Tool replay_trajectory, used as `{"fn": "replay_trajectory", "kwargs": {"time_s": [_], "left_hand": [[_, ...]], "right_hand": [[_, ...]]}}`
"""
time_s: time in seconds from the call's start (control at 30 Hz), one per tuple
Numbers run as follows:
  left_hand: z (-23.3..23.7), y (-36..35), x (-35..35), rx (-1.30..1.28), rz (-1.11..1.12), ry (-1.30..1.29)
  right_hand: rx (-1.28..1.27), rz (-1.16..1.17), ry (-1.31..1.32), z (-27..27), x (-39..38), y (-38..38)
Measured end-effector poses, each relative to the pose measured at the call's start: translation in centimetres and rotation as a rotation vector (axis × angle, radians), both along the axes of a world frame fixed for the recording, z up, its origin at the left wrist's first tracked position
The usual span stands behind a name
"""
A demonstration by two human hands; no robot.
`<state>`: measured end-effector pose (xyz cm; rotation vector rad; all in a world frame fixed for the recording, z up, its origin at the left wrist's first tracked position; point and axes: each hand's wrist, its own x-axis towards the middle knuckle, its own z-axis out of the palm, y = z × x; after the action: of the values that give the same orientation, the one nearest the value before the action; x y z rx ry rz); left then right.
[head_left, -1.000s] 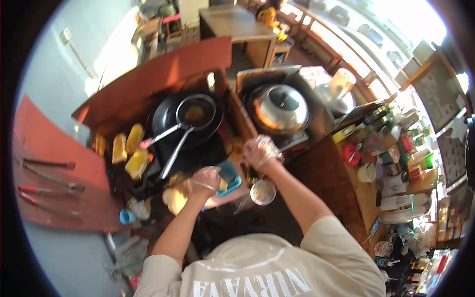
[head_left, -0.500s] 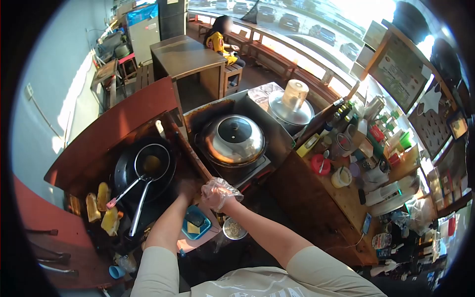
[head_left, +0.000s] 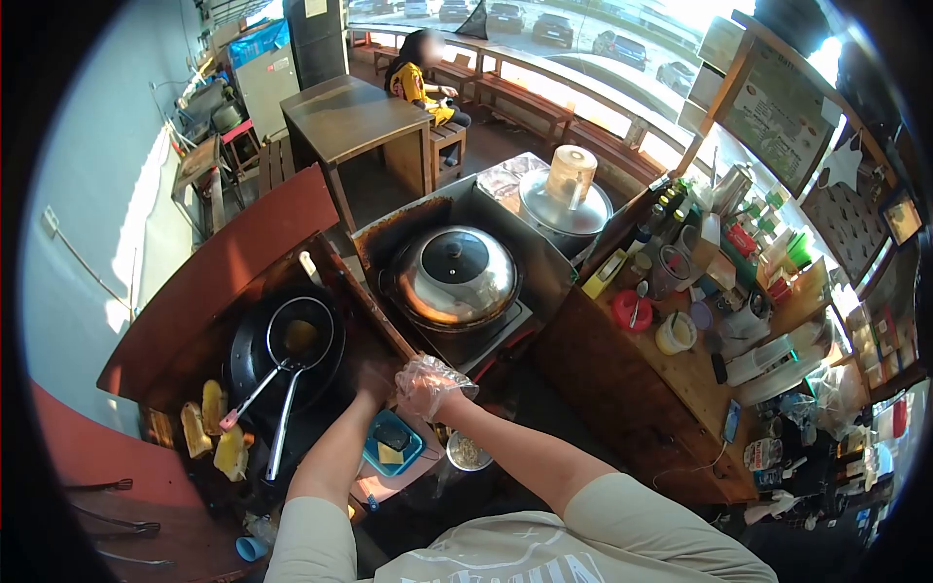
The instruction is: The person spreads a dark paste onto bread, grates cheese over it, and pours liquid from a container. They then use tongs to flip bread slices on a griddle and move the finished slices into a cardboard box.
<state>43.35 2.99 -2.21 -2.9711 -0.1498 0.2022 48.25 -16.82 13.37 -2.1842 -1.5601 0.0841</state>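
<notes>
My right hand point(head_left: 428, 387) wears a clear plastic glove, fingers curled; what lies inside them, if anything, is hidden. Close beside it is my left hand point(head_left: 376, 381), dark and smeared, so its fingers do not show clearly. Just below both hands sits a blue tray point(head_left: 410, 464) with a dark item and a pale yellow piece in it. A bowl point(head_left: 467, 452) of pale bits stands under my right wrist. To the left, a black wok point(head_left: 255, 325) holds a round ladle-like pan point(head_left: 304, 335) and a pink-tipped brush point(head_left: 255, 396).
A lidded pot point(head_left: 457, 277) stands on the stove ahead. Yellowish browned pieces point(head_left: 231, 454) lie left of the wok. A wooden counter point(head_left: 671, 389) with jars and bottles runs along the right. A person in yellow point(head_left: 413, 83) sits beyond the table point(head_left: 355, 117).
The view has shifted slightly, so the surroundings sit a little differently in it. Both hands remain close together above the tray.
</notes>
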Motion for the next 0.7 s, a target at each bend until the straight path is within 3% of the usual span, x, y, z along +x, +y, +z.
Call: {"fn": "replay_trajectory", "kwargs": {"time_s": [0.1,0.13,0.2,0.27,0.3,0.37,0.4,0.47,0.53,0.57,0.6,0.63,0.67,0.7], "left_hand": [[0.2,-0.3,-0.2,0.119,-0.120,-0.099],[2.3,-1.1,-0.2,0.122,-0.121,-0.100],[8.7,-3.2,0.1,0.144,-0.016,0.288],[9.2,-3.2,-0.1,0.102,0.019,0.274],[9.2,-3.4,-0.4,0.059,0.054,0.257],[8.4,-3.2,-1.2,0.121,0.004,0.203],[8.3,-3.0,-1.2,0.170,-0.028,0.133],[9.8,-3.7,-0.9,0.166,-0.037,0.204],[10.5,-4.1,-0.6,0.059,0.077,0.326],[11.2,-4.5,-0.6,0.086,0.066,0.318],[10.9,-4.0,0.2,0.096,0.062,0.306],[9.4,-3.5,0.7,0.066,0.069,0.225],[7.9,-3.0,0.2,0.031,0.076,0.163],[7.5,-2.6,0.2,0.055,0.038,0.204]], "right_hand": [[-0.023,-0.024,0.085,0.0,0.0,0.2],[-0.011,-0.032,0.079,0.1,-0.1,0.2],[0.003,-0.040,0.072,0.0,0.1,0.3],[0.106,0.007,0.084,-0.8,0.1,0.3],[0.104,0.002,0.089,0.8,-0.4,-0.9],[0.466,0.080,0.120,6.9,-1.5,-5.5],[0.625,0.088,0.076,7.2,-1.8,-8.8],[0.570,-0.050,0.049,6.2,-1.7,-16.6],[0.135,-0.544,0.191,0.9,-3.5,-25.9],[0.044,-0.705,0.492,-4.8,-4.6,-31.5],[-0.179,-0.892,0.369,-11.2,-7.9,-38.3],[-0.633,-0.881,0.544,-16.2,-11.1,-45.8],[-1.049,-0.841,0.828,-13.9,-14.3,-47.9],[-1.211,-0.806,0.927,-16.2,-18.3,-50.7]]}}
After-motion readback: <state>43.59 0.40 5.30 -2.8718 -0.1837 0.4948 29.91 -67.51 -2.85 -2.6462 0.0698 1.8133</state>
